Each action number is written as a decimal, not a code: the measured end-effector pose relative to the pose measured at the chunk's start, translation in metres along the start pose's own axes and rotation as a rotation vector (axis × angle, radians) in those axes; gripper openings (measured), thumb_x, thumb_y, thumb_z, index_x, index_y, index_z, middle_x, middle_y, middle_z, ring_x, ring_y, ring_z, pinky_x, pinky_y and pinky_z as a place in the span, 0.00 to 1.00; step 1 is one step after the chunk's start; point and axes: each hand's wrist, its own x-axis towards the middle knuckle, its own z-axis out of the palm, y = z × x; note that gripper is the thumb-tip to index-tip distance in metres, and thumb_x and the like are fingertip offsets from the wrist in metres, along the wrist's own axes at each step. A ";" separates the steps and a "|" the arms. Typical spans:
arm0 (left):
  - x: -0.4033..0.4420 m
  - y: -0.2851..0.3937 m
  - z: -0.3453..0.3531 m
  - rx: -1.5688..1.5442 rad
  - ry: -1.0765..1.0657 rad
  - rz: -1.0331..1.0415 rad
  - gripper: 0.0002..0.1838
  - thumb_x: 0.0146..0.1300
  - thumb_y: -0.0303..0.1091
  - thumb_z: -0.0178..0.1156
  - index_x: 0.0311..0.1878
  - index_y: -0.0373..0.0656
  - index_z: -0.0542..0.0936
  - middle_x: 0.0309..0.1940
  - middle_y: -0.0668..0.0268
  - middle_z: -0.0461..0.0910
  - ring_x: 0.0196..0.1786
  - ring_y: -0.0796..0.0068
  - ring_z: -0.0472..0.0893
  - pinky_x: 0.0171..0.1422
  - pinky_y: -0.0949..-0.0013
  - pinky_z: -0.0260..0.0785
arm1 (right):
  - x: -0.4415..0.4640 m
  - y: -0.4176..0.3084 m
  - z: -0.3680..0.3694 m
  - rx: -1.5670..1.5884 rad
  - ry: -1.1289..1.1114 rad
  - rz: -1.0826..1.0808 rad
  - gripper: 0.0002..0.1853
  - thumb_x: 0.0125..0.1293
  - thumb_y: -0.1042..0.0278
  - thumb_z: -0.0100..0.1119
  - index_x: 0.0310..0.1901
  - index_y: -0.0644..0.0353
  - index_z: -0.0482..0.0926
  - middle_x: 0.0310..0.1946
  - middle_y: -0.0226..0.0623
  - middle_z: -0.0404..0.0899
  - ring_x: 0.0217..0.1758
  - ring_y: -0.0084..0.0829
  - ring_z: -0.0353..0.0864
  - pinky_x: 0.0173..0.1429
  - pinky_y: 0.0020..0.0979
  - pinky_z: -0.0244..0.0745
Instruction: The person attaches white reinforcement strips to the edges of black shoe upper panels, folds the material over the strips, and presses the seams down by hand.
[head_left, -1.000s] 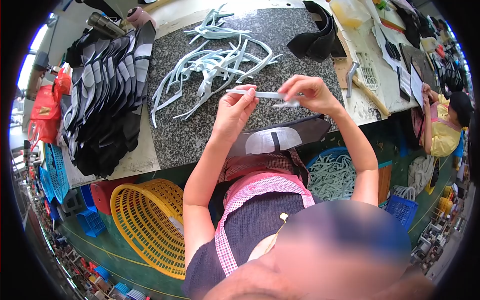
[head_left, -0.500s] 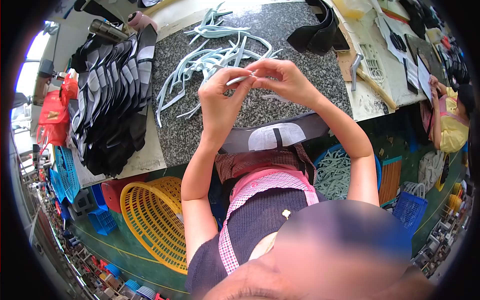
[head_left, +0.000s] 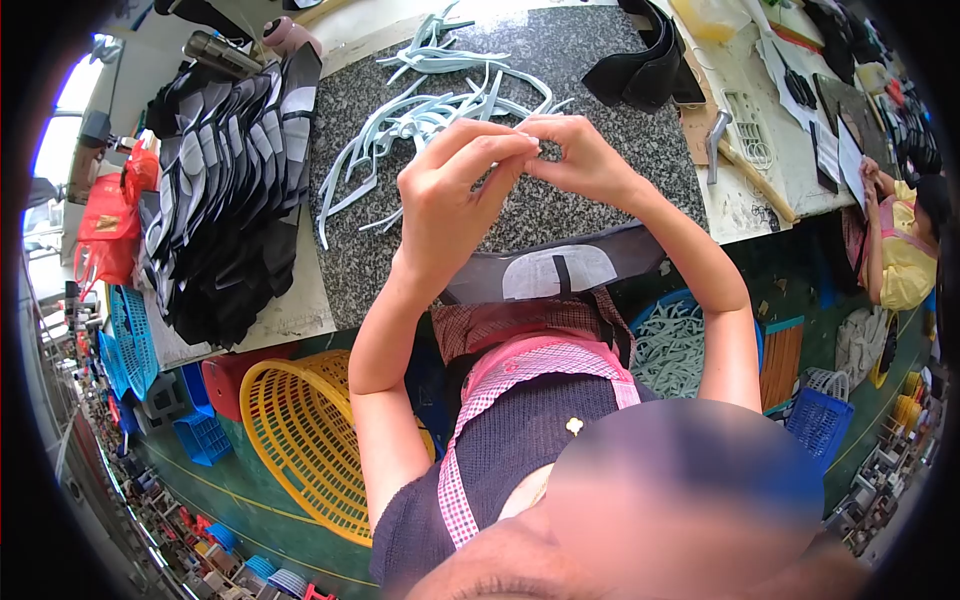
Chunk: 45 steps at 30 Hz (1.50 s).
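My left hand (head_left: 450,185) and my right hand (head_left: 583,160) meet above the speckled stone slab (head_left: 400,270), thumbs and fingertips pinched together. Only a tiny whitish bit shows at the fingertips; the pale strip seen there a moment ago is mostly hidden behind my fingers. Just beyond my hands lies a loose tangle of pale blue strips (head_left: 385,130). A dark curved piece with a white patch (head_left: 558,272) rests at the slab's near edge, below my wrists.
Layered black and grey pieces (head_left: 225,190) stand stacked at left. Black bands (head_left: 645,65) lie at the back right, near a hammer (head_left: 755,180). Below are a yellow basket (head_left: 300,430) and a blue-rimmed tub of pale strips (head_left: 672,345). Another person (head_left: 905,235) works at far right.
Both hands have shifted slightly right. My left hand has turned so its fingers now cover the pale strip that showed before. The tangle on the slab stays put.
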 end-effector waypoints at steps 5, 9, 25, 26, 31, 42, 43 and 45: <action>0.005 -0.004 -0.004 0.020 0.006 0.008 0.09 0.58 0.20 0.74 0.42 0.42 0.90 0.37 0.64 0.89 0.38 0.70 0.88 0.41 0.70 0.80 | -0.005 0.009 0.000 0.066 0.005 0.064 0.17 0.63 0.75 0.71 0.54 0.62 0.85 0.46 0.45 0.88 0.51 0.37 0.89 0.57 0.36 0.82; 0.000 0.002 -0.004 0.022 -0.019 -0.045 0.10 0.56 0.17 0.74 0.40 0.39 0.90 0.36 0.63 0.89 0.37 0.73 0.88 0.43 0.72 0.77 | -0.006 0.005 -0.007 0.078 0.043 -0.072 0.36 0.56 0.69 0.80 0.67 0.60 0.78 0.62 0.40 0.84 0.65 0.36 0.83 0.72 0.37 0.75; -0.103 0.014 -0.006 -0.287 -0.110 -0.646 0.12 0.76 0.22 0.61 0.57 0.31 0.86 0.41 0.59 0.90 0.41 0.74 0.89 0.52 0.71 0.82 | -0.071 -0.040 0.009 0.129 0.093 0.018 0.08 0.66 0.70 0.71 0.46 0.57 0.88 0.40 0.36 0.89 0.42 0.35 0.89 0.45 0.33 0.84; -0.110 0.016 -0.006 -0.270 -0.114 -0.693 0.11 0.75 0.21 0.62 0.56 0.31 0.86 0.41 0.59 0.90 0.40 0.74 0.89 0.52 0.72 0.82 | -0.078 -0.038 0.017 0.060 0.079 0.013 0.08 0.66 0.72 0.71 0.47 0.56 0.89 0.40 0.36 0.88 0.43 0.35 0.89 0.44 0.33 0.84; -0.144 0.007 -0.002 0.016 -0.098 -0.660 0.11 0.64 0.24 0.73 0.49 0.36 0.89 0.37 0.61 0.91 0.37 0.77 0.90 0.43 0.74 0.80 | -0.096 -0.038 0.051 -0.143 0.037 0.108 0.07 0.63 0.69 0.73 0.42 0.56 0.88 0.35 0.33 0.88 0.39 0.34 0.88 0.39 0.34 0.82; -0.149 -0.011 -0.012 0.013 -0.151 -0.811 0.13 0.61 0.26 0.75 0.46 0.36 0.82 0.33 0.62 0.90 0.33 0.78 0.89 0.37 0.74 0.81 | -0.087 -0.040 0.090 -0.427 0.045 0.033 0.05 0.60 0.66 0.73 0.34 0.53 0.85 0.29 0.28 0.82 0.33 0.30 0.82 0.35 0.34 0.79; -0.148 -0.012 -0.012 0.012 -0.154 -0.823 0.13 0.61 0.26 0.75 0.47 0.37 0.82 0.32 0.62 0.90 0.32 0.78 0.89 0.36 0.75 0.81 | -0.087 -0.039 0.092 -0.426 0.050 0.041 0.05 0.60 0.66 0.73 0.34 0.53 0.84 0.29 0.28 0.82 0.33 0.30 0.82 0.35 0.34 0.79; -0.147 -0.017 -0.013 0.023 -0.176 -0.829 0.13 0.61 0.26 0.75 0.46 0.37 0.82 0.33 0.62 0.90 0.31 0.80 0.88 0.34 0.76 0.80 | -0.087 -0.036 0.096 -0.429 0.063 0.059 0.06 0.60 0.66 0.73 0.33 0.53 0.84 0.29 0.28 0.82 0.33 0.30 0.82 0.35 0.34 0.79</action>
